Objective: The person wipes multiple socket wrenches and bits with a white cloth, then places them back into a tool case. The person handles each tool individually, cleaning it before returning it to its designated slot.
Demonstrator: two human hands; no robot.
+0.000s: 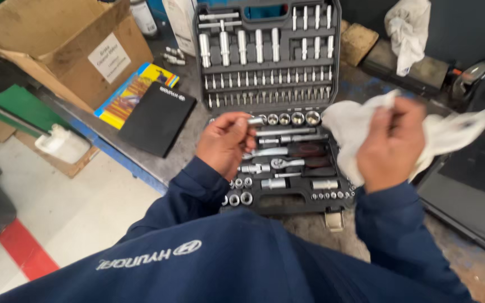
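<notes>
Socket [255,120] pinched in left hand [225,143]; right hand [389,147] grips white rag [343,126].

Open socket case [265,101] in the middle of the tabletop [181,148], straight ahead of me.

Its lid stands up behind the lower tray, and the tray lies nearest me, partly under my arms. My left hand [225,143] sits over the tray's left part, pinching a socket [255,120] at the left end of the row of sockets along the tray's back edge. My right hand [391,147] hangs over the tray's right edge, wrapped in a rag [456,134] that spills off to the right. Left of the case lie a folder [155,118] and, partly under it, a booklet [127,95]; behind those stands a cardboard box [63,45]. Another rag [408,28] lies behind and right of the lid.
</notes>
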